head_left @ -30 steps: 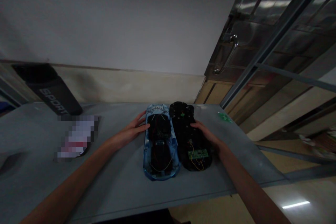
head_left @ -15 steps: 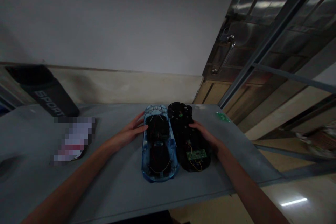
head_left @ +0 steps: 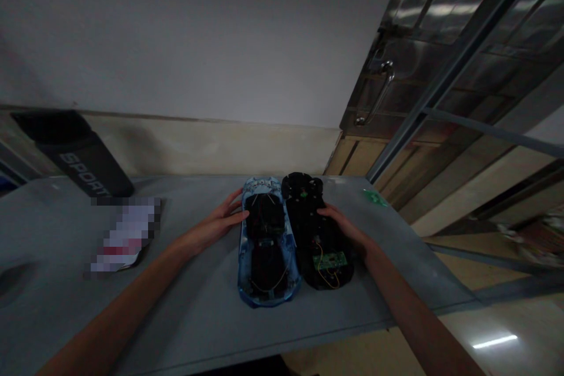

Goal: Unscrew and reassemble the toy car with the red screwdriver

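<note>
A blue toy car body shell (head_left: 291,252) lies on the grey table with its hollow inside facing up, showing black parts and a thin yellow wire. My left hand (head_left: 222,217) grips its left side, thumb over the edge. Close along its right side is the black toy car chassis (head_left: 304,217), with a green circuit board (head_left: 330,260) and yellow wires near its close end. My right hand (head_left: 346,226) holds the chassis by its right edge, thumb on top and the other fingers mostly hidden.
To the left stands a dark bottle (head_left: 81,155) lettered "SPORT", beside a blurred-out flat item (head_left: 126,235). A small green packet (head_left: 374,197) lies near the right table edge. Behind are a wall (head_left: 211,147) and a door handle (head_left: 381,94); a metal post (head_left: 418,111) rises at right.
</note>
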{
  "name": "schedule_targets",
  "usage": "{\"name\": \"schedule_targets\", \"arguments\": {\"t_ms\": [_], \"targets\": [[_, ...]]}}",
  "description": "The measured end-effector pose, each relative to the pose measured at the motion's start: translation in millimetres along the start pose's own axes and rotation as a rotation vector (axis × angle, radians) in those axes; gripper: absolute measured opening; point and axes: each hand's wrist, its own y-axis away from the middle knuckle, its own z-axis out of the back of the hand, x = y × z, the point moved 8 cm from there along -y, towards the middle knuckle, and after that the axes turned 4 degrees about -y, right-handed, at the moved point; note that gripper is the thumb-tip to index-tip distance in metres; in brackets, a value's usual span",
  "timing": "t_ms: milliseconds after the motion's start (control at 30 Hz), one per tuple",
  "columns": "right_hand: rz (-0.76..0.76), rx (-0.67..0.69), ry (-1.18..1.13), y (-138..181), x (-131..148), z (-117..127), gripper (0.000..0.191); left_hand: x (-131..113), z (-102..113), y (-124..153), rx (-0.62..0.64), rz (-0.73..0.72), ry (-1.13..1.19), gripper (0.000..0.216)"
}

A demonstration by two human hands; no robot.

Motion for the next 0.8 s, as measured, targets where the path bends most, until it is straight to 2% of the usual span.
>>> {"name": "schedule_targets", "arguments": {"t_ms": [367,633,800], "targets": [[-0.012,-0.022,-0.019,1,-2,2,0.031,4,4,-1,-0.016,0.012,-0.005,0.098],[-0.039,-0.063,-0.043,6,1,0,0.017,2,1,0,0.012,-0.006,0.014,0.093],[-0.076,-0.063,-0.081,13,0,-1,0.025,5,4,-1,-0.003,0.0,-0.008,0.1]]}}
